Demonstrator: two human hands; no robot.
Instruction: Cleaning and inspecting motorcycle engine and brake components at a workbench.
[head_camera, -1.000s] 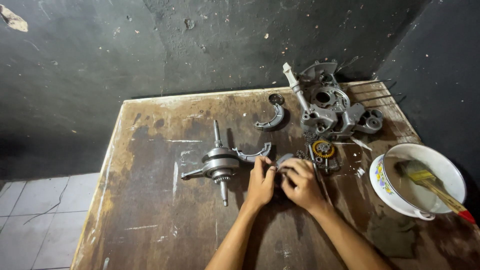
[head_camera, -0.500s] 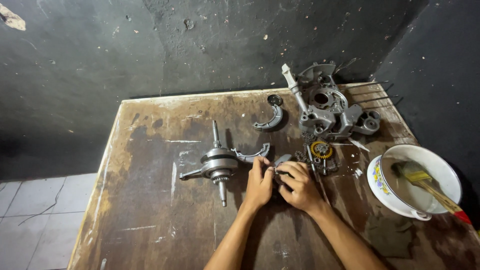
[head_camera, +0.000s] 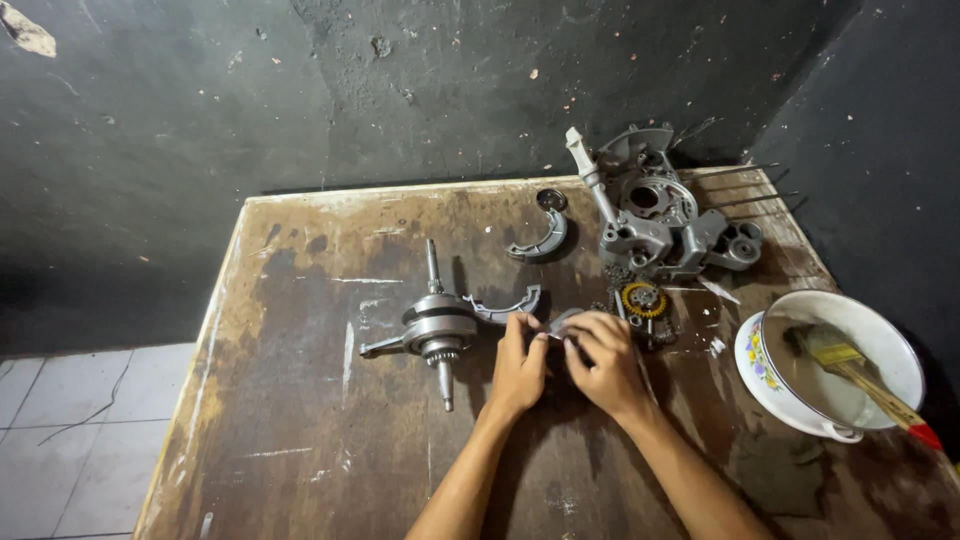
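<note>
Both my hands meet over the middle of a worn wooden table (head_camera: 300, 400). My left hand (head_camera: 519, 368) and my right hand (head_camera: 604, 362) pinch a small grey metal part (head_camera: 562, 322) between their fingertips; most of it is hidden by the fingers. Just left of my left hand lies a metal crankshaft (head_camera: 436, 327) with a curved grey shoe-shaped piece (head_camera: 503, 307) beside it. A chain and a yellow-centred sprocket (head_camera: 642, 299) lie just beyond my right hand.
A grey engine casing (head_camera: 655, 215) stands at the back right, with another curved shoe piece (head_camera: 543, 234) left of it. A white enamel bowl (head_camera: 790, 385) with a brush (head_camera: 860, 375) in it sits at the right edge. Dark walls close the back and right; tiled floor (head_camera: 70, 420) lies left.
My hands stay together on the small part with only slight finger shifts. The view has drifted a little; the parts on the table have not moved.
</note>
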